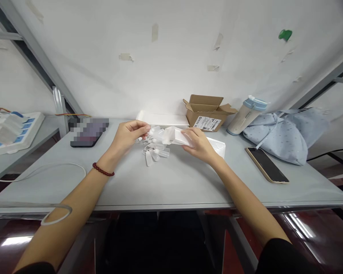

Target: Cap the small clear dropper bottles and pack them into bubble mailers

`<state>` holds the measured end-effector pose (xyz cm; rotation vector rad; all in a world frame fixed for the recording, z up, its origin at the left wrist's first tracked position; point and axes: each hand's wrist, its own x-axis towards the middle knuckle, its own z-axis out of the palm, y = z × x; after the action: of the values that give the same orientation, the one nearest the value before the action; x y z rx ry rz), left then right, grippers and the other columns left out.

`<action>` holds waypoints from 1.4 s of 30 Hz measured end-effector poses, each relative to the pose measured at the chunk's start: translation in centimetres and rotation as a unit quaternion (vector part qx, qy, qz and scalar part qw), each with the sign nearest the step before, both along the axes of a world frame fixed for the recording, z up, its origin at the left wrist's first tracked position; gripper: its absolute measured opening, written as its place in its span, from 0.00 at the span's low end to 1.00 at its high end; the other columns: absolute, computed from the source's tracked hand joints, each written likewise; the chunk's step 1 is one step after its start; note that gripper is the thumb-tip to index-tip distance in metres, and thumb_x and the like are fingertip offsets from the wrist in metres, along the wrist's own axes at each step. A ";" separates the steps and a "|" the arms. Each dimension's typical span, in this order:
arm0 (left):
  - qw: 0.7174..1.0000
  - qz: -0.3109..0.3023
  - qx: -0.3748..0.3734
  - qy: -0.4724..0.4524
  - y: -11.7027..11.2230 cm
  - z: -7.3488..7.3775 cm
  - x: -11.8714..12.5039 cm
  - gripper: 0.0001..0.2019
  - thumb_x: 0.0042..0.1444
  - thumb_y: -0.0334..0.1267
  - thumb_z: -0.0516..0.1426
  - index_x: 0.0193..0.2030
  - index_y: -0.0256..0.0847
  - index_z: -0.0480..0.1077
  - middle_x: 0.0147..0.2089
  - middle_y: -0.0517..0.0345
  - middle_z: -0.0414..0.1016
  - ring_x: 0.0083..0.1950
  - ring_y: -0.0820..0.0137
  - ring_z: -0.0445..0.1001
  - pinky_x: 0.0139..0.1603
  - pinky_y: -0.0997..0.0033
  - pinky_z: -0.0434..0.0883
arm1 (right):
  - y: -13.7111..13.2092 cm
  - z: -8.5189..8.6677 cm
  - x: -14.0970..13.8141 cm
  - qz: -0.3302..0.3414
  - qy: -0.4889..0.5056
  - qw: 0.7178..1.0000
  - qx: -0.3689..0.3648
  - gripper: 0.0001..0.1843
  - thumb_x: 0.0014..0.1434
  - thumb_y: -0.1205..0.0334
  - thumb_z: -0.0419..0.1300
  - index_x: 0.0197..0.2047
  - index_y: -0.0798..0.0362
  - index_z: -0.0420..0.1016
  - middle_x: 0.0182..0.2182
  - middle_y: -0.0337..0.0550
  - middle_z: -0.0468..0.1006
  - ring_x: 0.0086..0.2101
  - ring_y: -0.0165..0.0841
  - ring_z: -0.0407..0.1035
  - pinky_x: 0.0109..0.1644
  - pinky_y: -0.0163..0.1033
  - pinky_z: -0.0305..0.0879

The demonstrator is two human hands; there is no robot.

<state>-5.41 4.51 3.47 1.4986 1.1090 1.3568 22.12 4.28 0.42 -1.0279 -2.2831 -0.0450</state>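
My left hand [130, 135] is closed, thumb and forefinger pinching the edge of a translucent plastic piece [157, 134]. That piece meets the open end of a small white box [179, 137]; whether it is partly inside, I cannot tell. My right hand [199, 144] wraps round the box from the right, holding it just above the table. Below and between the hands lies a loose heap of small translucent white tags [154, 155] with thin cords, partly hidden by the box. A white packet [218, 147] lies behind my right wrist.
An open cardboard box [207, 114], a blue-lidded bottle [246, 116], a light blue cloth bag [280, 137] and a phone [267, 164] sit to the right. A dark phone-like slab [95, 131] lies left. White cables [60, 164] cross the table's left side.
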 end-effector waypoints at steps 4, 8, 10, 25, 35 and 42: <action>0.998 -0.033 0.002 0.050 -0.7 -0.4 1.4 0.11 0.45 0.43 0.66 0.29 0.37 0.76 0.29 0.56 0.77 0.28 0.72 0.72 0.32 0.70 0.70 | -0.1 -0.2 -0.4 0.013 0.005 1.000 0.013 0.24 0.55 0.64 0.60 0.56 0.50 0.65 0.50 0.53 0.71 0.48 0.47 0.65 0.52 0.54 0.65; 0.986 -0.073 0.027 0.148 -1.4 -1.4 2.6 0.10 0.50 0.43 0.63 0.34 0.39 0.79 0.36 0.55 0.81 0.33 0.69 0.74 0.34 0.71 0.69 | -0.4 -0.3 -0.9 0.028 0.002 0.999 0.015 0.25 0.54 0.64 0.61 0.56 0.50 0.65 0.49 0.53 0.70 0.48 0.47 0.65 0.52 0.53 0.64; 0.976 -0.078 0.056 0.193 -1.7 -1.7 3.1 0.10 0.52 0.43 0.61 0.36 0.41 0.80 0.38 0.55 0.82 0.35 0.69 0.74 0.35 0.71 0.68 | -0.5 -0.2 -1.1 0.035 -0.001 0.999 0.012 0.25 0.54 0.64 0.60 0.56 0.50 0.65 0.49 0.53 0.71 0.48 0.47 0.65 0.51 0.53 0.65; 0.811 0.219 -0.089 0.535 2.0 -0.8 -4.7 0.19 0.45 0.44 0.60 0.44 0.38 0.75 0.49 0.36 0.76 0.52 0.41 0.71 0.44 0.53 0.68 | -0.2 0.1 -0.4 0.002 0.006 1.000 0.008 0.24 0.56 0.63 0.59 0.56 0.49 0.65 0.49 0.53 0.71 0.49 0.48 0.65 0.52 0.54 0.64; 0.763 0.157 -0.177 0.602 2.5 -1.2 -5.6 0.11 0.42 0.34 0.57 0.34 0.37 0.74 0.41 0.35 0.77 0.43 0.44 0.75 0.36 0.57 0.67 | 0.0 -0.1 -0.2 -0.003 -0.005 1.000 0.011 0.23 0.56 0.63 0.60 0.56 0.50 0.65 0.49 0.53 0.70 0.49 0.48 0.65 0.51 0.54 0.64; 0.907 0.146 -0.032 0.394 1.9 0.0 -4.4 0.08 0.45 0.43 0.58 0.24 0.41 0.72 0.21 0.57 0.70 0.30 0.63 0.71 0.32 0.69 0.64 | 0.2 -0.2 0.0 -0.007 -0.011 1.000 0.003 0.24 0.56 0.63 0.59 0.56 0.50 0.65 0.49 0.54 0.70 0.50 0.49 0.65 0.52 0.55 0.64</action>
<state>-9.85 6.42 3.48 1.9502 1.9183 0.8653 22.07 4.45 0.19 -1.0453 -2.2944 -0.0690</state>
